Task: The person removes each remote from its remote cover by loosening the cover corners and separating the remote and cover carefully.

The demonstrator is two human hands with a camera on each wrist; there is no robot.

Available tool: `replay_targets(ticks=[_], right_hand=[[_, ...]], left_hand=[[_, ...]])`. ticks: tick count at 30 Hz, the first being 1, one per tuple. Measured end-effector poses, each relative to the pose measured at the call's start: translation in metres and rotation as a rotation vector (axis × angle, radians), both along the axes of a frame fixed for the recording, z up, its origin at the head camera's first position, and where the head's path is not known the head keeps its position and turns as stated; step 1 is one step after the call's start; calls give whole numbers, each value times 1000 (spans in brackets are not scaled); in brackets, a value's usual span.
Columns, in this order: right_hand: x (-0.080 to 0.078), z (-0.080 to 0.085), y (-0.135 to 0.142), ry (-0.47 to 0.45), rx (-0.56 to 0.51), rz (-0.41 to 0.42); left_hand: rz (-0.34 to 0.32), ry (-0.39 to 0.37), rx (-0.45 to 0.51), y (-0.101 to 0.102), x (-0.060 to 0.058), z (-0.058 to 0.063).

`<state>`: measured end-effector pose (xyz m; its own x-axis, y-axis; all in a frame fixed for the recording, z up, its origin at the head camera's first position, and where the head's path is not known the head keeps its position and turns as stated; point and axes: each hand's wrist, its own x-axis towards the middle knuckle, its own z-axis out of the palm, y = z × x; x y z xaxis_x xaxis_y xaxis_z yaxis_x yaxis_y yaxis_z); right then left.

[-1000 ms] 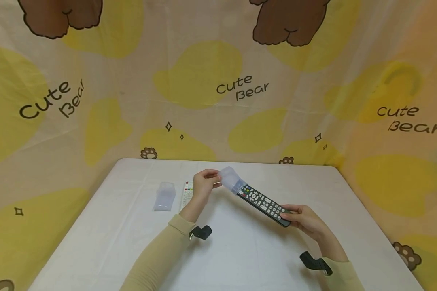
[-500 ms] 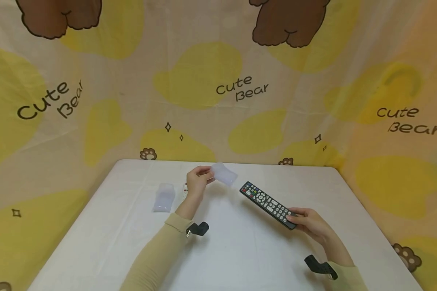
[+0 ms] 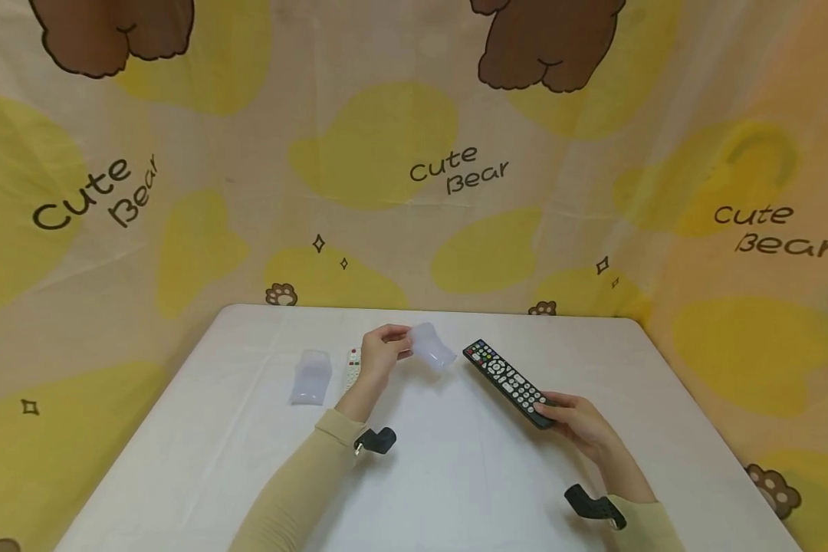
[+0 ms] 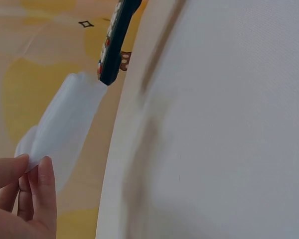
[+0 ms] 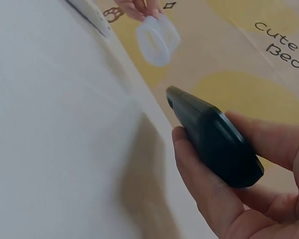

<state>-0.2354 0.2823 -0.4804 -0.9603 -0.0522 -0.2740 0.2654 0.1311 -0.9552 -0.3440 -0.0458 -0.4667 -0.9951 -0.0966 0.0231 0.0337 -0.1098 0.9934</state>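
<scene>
My left hand (image 3: 381,354) pinches one end of a translucent, milky plastic sleeve (image 3: 432,346) between thumb and fingers. In the right wrist view the free end of that sleeve (image 5: 156,44) gapes as a round opening. A black remote control (image 3: 507,383) with white and coloured buttons is held at its lower end by my right hand (image 3: 583,425). It tilts up to the left, above the table, its top end a short gap from the sleeve. The left wrist view has the remote's tip (image 4: 108,69) right by the sleeve's mouth (image 4: 92,82).
A second translucent sleeve (image 3: 311,377) lies flat on the white table (image 3: 448,491) at the left. Beside it a white remote control (image 3: 352,366) is partly hidden behind my left hand. A patterned cloth (image 3: 359,146) hangs behind the table.
The sleeve has come off the black remote's top end, and the two are now apart. My left hand went left with the sleeve, then slightly back right and down.
</scene>
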Motion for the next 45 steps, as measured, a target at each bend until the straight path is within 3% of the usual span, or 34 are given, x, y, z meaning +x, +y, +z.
replay_targets(ticks=[10, 20, 27, 32, 45], right_hand=[[-4, -4, -11, -36, -18, -53], [-4, -6, -17, -28, -64, -46], [-5, -12, -23, -23, -21, -39], [-4, -10, -28, -21, 2, -55], [-4, -11, -37, -16, 306, -49]], left_hand=[[-110, -52, -70, 2, -3, -8], [-216, -81, -129, 7, -7, -19], [-273, -108, -175, 12, -10, -26], [-279, -113, -209, 15, -12, -26], [-197, -90, -304, 25, -17, -26]])
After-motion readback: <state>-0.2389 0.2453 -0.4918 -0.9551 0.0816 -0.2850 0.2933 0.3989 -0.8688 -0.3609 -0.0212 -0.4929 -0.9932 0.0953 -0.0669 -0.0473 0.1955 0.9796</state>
